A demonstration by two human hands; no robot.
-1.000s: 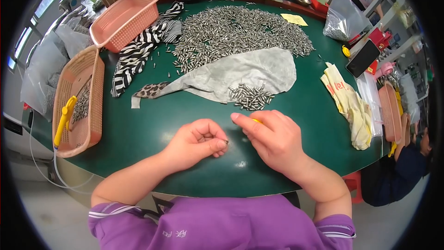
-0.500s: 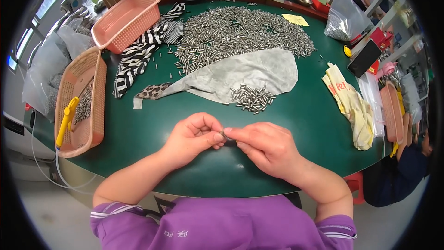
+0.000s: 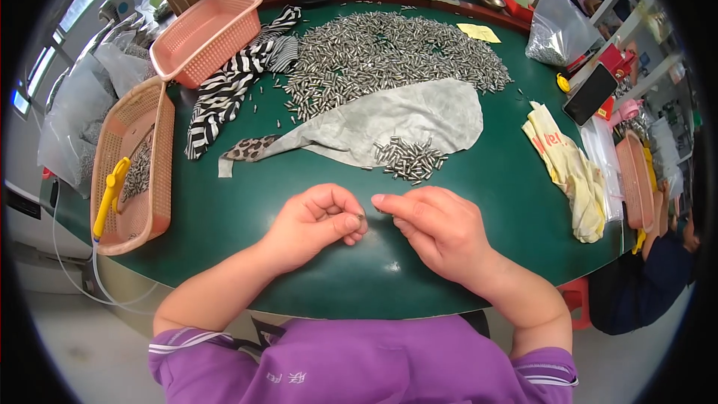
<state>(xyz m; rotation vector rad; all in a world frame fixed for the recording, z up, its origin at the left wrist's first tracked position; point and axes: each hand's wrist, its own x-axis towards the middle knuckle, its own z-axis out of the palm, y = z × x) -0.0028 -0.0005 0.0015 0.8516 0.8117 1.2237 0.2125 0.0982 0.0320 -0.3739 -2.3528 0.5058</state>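
Note:
My left hand (image 3: 318,221) is closed in a pinch above the near part of the green table. A tiny bit of something shows at its thumb tip, too small to name. Just to its right, my right hand (image 3: 437,228) is also pinched, its index finger stretched over the thumb. Something small and dark shows under that fingertip, mostly hidden. A narrow gap separates the two hands. Beyond them a small pile of silvery metal cylinders (image 3: 411,160) lies on the near edge of a grey cloth (image 3: 426,112). Behind the cloth spreads a large heap of similar metal parts (image 3: 389,49).
At the left stand a pink basket (image 3: 206,37) and a peach basket (image 3: 161,179), the latter with metal parts and a yellow tool (image 3: 111,194). A striped cloth (image 3: 224,108) lies beside them. Rightward are a pale yellow cloth (image 3: 572,179), a phone (image 3: 591,95) and another person (image 3: 643,284).
My hands were touching at the fingertips over a small metal piece. My right hand has drawn away slightly to the right, leaving a gap. My left hand has barely moved.

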